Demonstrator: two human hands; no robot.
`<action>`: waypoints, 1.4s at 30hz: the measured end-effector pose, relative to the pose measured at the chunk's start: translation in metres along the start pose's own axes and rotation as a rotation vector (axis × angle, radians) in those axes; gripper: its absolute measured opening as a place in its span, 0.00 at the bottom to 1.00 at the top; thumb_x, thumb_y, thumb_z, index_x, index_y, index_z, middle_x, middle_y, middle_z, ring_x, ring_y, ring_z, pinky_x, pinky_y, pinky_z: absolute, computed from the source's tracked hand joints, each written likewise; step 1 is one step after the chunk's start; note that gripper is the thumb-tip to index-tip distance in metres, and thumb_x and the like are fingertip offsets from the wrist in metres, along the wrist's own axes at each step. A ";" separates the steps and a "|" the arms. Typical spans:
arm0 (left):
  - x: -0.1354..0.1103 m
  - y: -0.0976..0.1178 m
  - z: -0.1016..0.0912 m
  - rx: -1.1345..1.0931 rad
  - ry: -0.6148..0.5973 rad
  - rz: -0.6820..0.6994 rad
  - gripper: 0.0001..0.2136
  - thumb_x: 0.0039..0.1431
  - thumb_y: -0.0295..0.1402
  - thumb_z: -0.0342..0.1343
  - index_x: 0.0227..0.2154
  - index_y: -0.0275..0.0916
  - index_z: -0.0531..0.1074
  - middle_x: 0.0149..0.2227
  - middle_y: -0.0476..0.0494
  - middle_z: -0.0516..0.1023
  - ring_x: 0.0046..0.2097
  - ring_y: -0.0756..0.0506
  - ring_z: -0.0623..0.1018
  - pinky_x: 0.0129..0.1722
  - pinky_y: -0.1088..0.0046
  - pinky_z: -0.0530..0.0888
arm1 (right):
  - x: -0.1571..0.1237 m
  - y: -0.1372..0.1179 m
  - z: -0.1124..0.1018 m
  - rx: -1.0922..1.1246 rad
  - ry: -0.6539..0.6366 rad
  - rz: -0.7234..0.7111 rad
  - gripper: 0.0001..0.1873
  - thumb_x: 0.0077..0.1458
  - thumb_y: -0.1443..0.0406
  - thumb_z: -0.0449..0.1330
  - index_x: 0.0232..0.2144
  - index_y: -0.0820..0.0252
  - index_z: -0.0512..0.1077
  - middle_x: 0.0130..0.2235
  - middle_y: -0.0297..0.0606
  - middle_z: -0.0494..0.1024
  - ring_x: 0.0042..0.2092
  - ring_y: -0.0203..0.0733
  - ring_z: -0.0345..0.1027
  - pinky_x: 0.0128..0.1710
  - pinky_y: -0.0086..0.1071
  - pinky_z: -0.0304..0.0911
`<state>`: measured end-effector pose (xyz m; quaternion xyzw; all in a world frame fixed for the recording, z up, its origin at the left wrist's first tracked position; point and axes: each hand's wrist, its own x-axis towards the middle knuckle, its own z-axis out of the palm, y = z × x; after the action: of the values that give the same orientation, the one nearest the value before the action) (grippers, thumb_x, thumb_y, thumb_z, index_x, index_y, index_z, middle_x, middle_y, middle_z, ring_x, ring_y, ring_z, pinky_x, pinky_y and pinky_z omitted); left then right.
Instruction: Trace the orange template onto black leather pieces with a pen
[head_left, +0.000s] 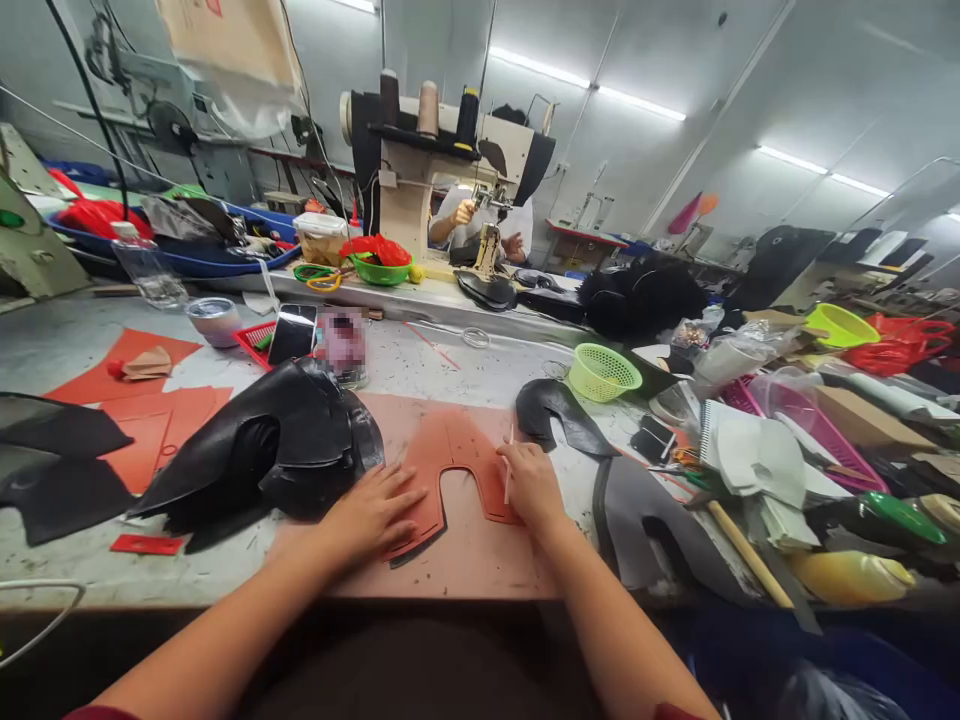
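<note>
My left hand (375,510) lies flat with its fingers spread, pressing on the left side of an orange U-shaped template (457,450). Beneath the template a black leather piece (420,550) shows along the lower left edge. In my right hand (534,488) a thin white pen (511,470) stands nearly upright, its tip hidden, at the template's right side. Both rest on a pinkish-brown mat (465,570). A pile of black leather pieces (285,430) sits left of my left hand. Right of my right hand lie a curved black piece (559,410) and a grey-faced stack (649,515).
A sewing machine (420,170) stands across the bench, with a person's hand (463,212) behind it. A green basket (604,372), a wooden-handled tool (750,555) and a yellow bottle (851,578) are at right. A lidded cup (214,320) and orange sheets (161,425) lie at left.
</note>
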<state>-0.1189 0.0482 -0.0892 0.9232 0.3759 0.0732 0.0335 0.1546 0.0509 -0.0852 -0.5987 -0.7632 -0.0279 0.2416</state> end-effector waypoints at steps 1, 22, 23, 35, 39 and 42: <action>0.000 0.000 0.002 -0.012 0.003 -0.008 0.18 0.58 0.40 0.51 0.51 0.46 0.68 0.57 0.38 0.65 0.58 0.38 0.65 0.56 0.55 0.62 | -0.007 0.003 -0.004 0.039 0.027 0.005 0.09 0.56 0.70 0.52 0.37 0.61 0.71 0.42 0.46 0.75 0.44 0.50 0.64 0.44 0.43 0.60; 0.002 0.007 0.009 -0.053 0.074 -0.029 0.17 0.59 0.40 0.48 0.49 0.44 0.70 0.55 0.38 0.67 0.57 0.37 0.65 0.56 0.55 0.62 | -0.040 -0.022 -0.028 0.478 0.061 0.040 0.13 0.60 0.67 0.46 0.42 0.56 0.69 0.49 0.43 0.73 0.49 0.44 0.66 0.48 0.43 0.62; 0.002 0.007 0.008 -0.053 0.071 -0.025 0.17 0.59 0.40 0.48 0.49 0.44 0.71 0.55 0.38 0.68 0.56 0.37 0.65 0.56 0.55 0.62 | -0.040 -0.023 -0.027 0.498 0.056 0.033 0.14 0.60 0.67 0.46 0.42 0.56 0.69 0.49 0.43 0.73 0.49 0.44 0.66 0.48 0.42 0.62; 0.002 0.011 0.006 -0.026 0.090 -0.029 0.16 0.58 0.39 0.49 0.48 0.43 0.71 0.54 0.38 0.68 0.56 0.38 0.66 0.57 0.57 0.61 | -0.030 -0.071 -0.018 0.757 -0.337 -0.020 0.14 0.59 0.61 0.48 0.33 0.58 0.73 0.32 0.38 0.77 0.34 0.39 0.71 0.36 0.31 0.66; 0.004 0.012 0.003 0.014 0.074 0.011 0.16 0.59 0.38 0.49 0.48 0.41 0.71 0.53 0.36 0.69 0.55 0.38 0.67 0.56 0.57 0.62 | -0.028 -0.096 -0.010 0.700 -0.422 -0.097 0.11 0.57 0.64 0.50 0.32 0.59 0.72 0.31 0.38 0.77 0.35 0.40 0.70 0.36 0.31 0.65; 0.004 0.012 0.002 0.043 0.063 0.026 0.17 0.59 0.39 0.48 0.48 0.40 0.71 0.52 0.36 0.70 0.55 0.38 0.67 0.56 0.57 0.62 | -0.024 -0.101 -0.009 0.775 -0.518 -0.127 0.11 0.57 0.65 0.50 0.33 0.57 0.72 0.32 0.36 0.78 0.35 0.38 0.71 0.37 0.30 0.65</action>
<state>-0.1072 0.0429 -0.0896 0.9258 0.3661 0.0948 0.0009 0.0679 -0.0020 -0.0617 -0.4037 -0.7877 0.3947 0.2465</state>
